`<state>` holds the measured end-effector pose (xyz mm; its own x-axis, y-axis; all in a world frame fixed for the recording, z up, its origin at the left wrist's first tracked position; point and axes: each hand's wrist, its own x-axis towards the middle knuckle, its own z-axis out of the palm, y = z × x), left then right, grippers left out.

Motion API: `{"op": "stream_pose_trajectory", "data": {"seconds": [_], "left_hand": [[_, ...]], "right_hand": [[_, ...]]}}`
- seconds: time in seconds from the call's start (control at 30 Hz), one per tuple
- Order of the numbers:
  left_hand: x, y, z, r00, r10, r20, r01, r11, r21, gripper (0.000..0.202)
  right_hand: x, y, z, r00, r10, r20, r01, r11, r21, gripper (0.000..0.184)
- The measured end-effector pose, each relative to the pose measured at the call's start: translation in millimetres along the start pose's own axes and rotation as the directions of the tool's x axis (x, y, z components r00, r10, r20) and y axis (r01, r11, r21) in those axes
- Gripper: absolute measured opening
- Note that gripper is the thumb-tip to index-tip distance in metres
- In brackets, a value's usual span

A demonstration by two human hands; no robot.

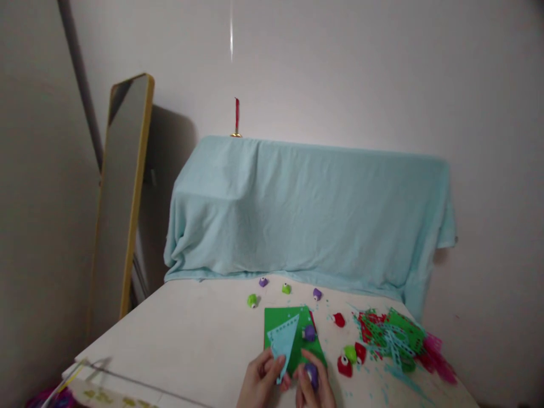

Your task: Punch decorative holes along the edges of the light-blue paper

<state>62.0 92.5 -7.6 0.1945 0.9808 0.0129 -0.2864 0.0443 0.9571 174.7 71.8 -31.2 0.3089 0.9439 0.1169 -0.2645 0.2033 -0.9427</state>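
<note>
My left hand (262, 377) is closed on a light-blue paper triangle (283, 340), thumb on top, with a row of small holes along its upper edge. In my right hand (313, 388) the fingers are curled round a small purple craft punch (311, 374), just to the right of the paper. Under and beyond the triangle lies a stack of green paper (276, 318), with a red edge showing at its right side. Another purple punch (309, 333) rests on the green sheet. My palms and the triangle's lower corner are partly hidden by my fingers.
Several more punches in red (339, 319), green (252, 301) and purple (317, 294) lie around the white table (182, 334). At right is a pile of cut paper strips (395, 337) and scraps. A light-blue cloth (306, 209) stands behind; a mirror (123, 192) leans at left.
</note>
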Motion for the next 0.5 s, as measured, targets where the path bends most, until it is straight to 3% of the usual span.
{"op": "stream_pose_trajectory", "data": {"seconds": [0.07, 0.17, 0.33, 0.5], "left_hand": [[-3.1, 2.2, 2.8, 0.999, 0.041, -0.017, -0.041, 0.999, 0.027, 0.049], [-5.9, 4.2, 4.7, 0.997, 0.075, -0.014, -0.074, 0.996, 0.046, 0.044], [-4.5, -4.3, -1.5, 0.993, 0.108, 0.038, -0.111, 0.989, 0.101, 0.03], [-3.2, -9.9, -7.3, 0.986, 0.164, 0.023, -0.165, 0.961, 0.22, 0.027]], "right_hand": [[-5.0, -14.4, -4.0, 0.997, -0.045, 0.067, 0.042, 0.998, 0.04, 0.051], [-10.8, -35.0, -9.8, 0.976, -0.023, 0.216, 0.035, 0.998, -0.056, 0.033], [-11.9, -35.3, -15.6, 0.969, 0.096, 0.229, -0.072, 0.991, -0.111, 0.041], [-10.6, -23.6, -18.7, 0.972, 0.113, 0.205, -0.1, 0.992, -0.075, 0.042]]}}
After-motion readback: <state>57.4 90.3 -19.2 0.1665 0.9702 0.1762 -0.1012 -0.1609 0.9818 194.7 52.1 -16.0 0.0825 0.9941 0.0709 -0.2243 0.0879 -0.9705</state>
